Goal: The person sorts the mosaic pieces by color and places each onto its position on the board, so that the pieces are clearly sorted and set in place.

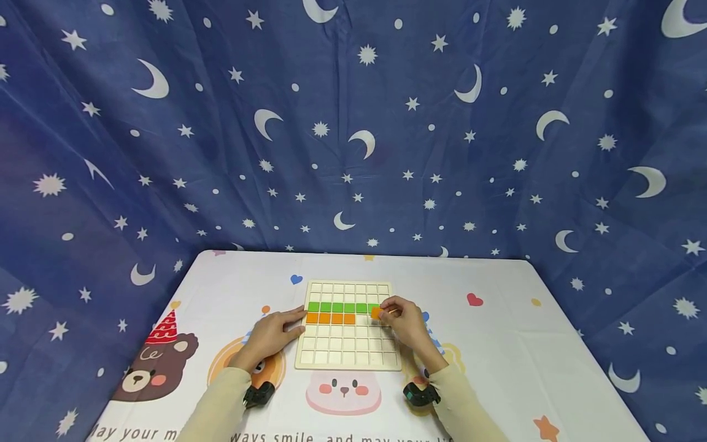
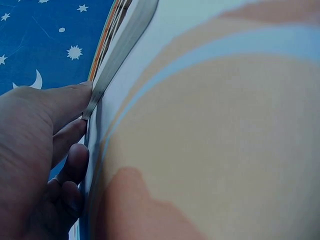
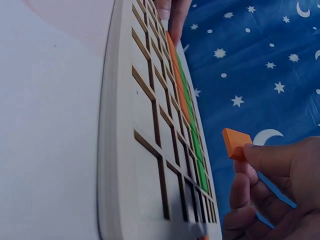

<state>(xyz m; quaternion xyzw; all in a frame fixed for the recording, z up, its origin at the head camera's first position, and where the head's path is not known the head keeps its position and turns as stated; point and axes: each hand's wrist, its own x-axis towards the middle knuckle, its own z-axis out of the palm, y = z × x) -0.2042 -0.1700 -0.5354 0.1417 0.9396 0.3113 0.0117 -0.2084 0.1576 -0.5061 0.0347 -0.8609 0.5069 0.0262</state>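
A pale wooden grid board (image 1: pixel 348 358) lies flat on the table, with square cells. Green tiles (image 1: pixel 337 307) fill much of one row, and several orange tiles (image 1: pixel 331 318) sit in the row just nearer, from its left end. My right hand (image 1: pixel 407 322) pinches a square orange tile (image 3: pixel 235 142) between thumb and fingers. In the right wrist view that tile is held up off the board, over its right side. With fingers extended, my left hand (image 1: pixel 272 334) touches the board's left edge; its fingertips meet the rim in the left wrist view.
The board rests on a white tabletop (image 1: pixel 486 368) printed with cartoon animals, hearts and lettering. A dark blue curtain (image 1: pixel 353 184) with moons and stars hangs behind and at the sides. A black wrist device (image 1: pixel 258 394) is worn on each arm.
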